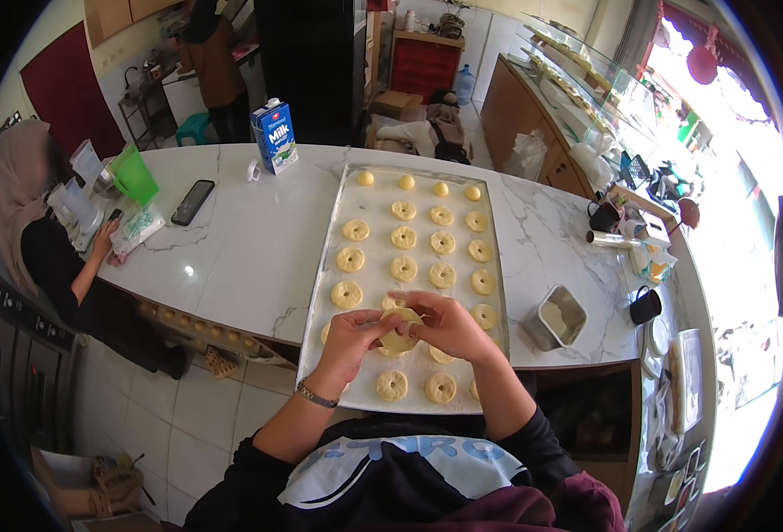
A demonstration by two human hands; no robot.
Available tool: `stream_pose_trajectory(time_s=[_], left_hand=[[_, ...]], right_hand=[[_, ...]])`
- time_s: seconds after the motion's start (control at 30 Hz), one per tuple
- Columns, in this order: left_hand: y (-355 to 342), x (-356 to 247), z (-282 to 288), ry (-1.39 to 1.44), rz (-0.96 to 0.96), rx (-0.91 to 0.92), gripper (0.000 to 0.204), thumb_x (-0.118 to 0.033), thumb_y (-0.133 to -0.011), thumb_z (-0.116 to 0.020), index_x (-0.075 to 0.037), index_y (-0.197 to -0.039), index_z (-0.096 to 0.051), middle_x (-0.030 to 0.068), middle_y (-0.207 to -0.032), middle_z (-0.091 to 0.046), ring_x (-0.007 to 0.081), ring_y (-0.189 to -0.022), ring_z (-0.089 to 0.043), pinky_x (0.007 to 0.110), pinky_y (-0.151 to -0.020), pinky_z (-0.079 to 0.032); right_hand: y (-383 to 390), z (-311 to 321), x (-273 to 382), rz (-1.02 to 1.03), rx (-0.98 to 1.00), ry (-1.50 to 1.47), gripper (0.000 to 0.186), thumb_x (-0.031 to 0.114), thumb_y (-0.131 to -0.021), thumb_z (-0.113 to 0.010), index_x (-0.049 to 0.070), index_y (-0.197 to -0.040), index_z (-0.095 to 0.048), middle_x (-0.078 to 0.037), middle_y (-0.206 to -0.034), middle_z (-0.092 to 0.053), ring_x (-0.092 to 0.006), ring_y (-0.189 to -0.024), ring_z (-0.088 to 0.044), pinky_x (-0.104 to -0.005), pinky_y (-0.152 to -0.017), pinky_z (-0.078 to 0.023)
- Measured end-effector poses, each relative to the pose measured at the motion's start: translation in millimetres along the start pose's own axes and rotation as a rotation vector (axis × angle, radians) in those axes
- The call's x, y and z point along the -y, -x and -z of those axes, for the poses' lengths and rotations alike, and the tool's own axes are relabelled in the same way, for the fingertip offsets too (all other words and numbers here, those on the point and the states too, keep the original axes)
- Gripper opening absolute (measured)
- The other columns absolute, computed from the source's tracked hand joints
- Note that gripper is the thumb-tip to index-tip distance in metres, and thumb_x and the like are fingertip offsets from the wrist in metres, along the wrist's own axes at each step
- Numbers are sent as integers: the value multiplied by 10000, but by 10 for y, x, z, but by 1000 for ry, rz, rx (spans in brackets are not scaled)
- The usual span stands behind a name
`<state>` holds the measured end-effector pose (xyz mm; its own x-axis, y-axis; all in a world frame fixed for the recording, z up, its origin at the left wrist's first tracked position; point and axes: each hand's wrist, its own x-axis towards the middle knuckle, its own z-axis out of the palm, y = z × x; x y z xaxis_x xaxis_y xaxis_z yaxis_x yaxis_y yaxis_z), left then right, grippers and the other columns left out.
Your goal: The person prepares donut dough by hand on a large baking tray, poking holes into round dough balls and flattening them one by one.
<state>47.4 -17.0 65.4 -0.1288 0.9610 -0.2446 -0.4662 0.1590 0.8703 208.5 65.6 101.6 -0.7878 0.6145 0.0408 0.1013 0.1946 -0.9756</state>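
My left hand (pixel 356 341) and my right hand (pixel 445 324) pinch a pale dough piece (pixel 400 324) between their fingers, above the middle front of a large metal tray (pixel 331 248). On the tray lie several rings of dough (pixel 442 276) with small holes, in rows, and a back row of small dough balls (pixel 406 182). My hands and the held dough hide some of the rings. A square metal container (pixel 558 316) with pale powder in it stands on the counter to the right of the tray.
A person (pixel 50 257) stands at the counter's left end by a green jug (pixel 130 175) and phone (pixel 193 202). A blue carton (pixel 274 136) stands at the back. Two other people work beyond. A black mug (pixel 645 306) and display case (pixel 587 89) are right.
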Motion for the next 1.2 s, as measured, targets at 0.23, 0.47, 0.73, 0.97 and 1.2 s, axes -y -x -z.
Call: stream_pose_trajectory(time_s=[0.23, 0.47, 0.73, 0.97, 1.2], left_hand=[[-60, 23, 48, 27, -16, -55, 235, -164, -811, -684, 14, -960, -648, 65, -860, -662, 123, -759, -632, 256, -695, -518], [-78, 76, 130, 0, 26, -29, 254, -192, -835, -658, 4, -996, -643, 66, -915, -660, 135, -817, -636, 273, -734, -526], [-116, 43, 90, -78, -246, 29, 589, -405, -955, -378, 84, -1283, -384, 202, -1296, -439, 248, -1218, -423, 343, -1033, -325], [-232, 112, 296, -261, -429, 0, 637, -428, -977, -252, 103, -1321, -317, 215, -1377, -350, 260, -1306, -307, 338, -1083, -217], [-633, 439, 1556, -773, -568, -666, 441, -304, -958, -407, 32, -1238, -459, 208, -1308, -446, 319, -1270, -368, 383, -1041, -299]], right_hand=[[-49, 32, -62, -81, -112, -73, 420, 52, -772, -672, 81, -1180, -579, -69, -939, -612, -93, -856, -565, -247, -755, -473], [-78, -23, -139, -28, -58, -117, 464, 71, -811, -642, 16, -1249, -497, -54, -999, -607, -105, -904, -565, -251, -777, -472], [-169, -111, -567, -336, -122, -682, 404, 40, -822, -620, -70, -1191, -497, -86, -1035, -603, -147, -925, -596, -263, -788, -489], [-322, -130, -672, -356, -166, -719, 379, 4, -845, -567, -78, -1202, -471, -112, -1101, -586, -177, -963, -603, -276, -849, -497], [-901, 243, -1002, -446, -204, -692, 375, 18, -819, -593, -56, -1173, -495, -104, -1077, -590, -169, -942, -606, -275, -801, -516]])
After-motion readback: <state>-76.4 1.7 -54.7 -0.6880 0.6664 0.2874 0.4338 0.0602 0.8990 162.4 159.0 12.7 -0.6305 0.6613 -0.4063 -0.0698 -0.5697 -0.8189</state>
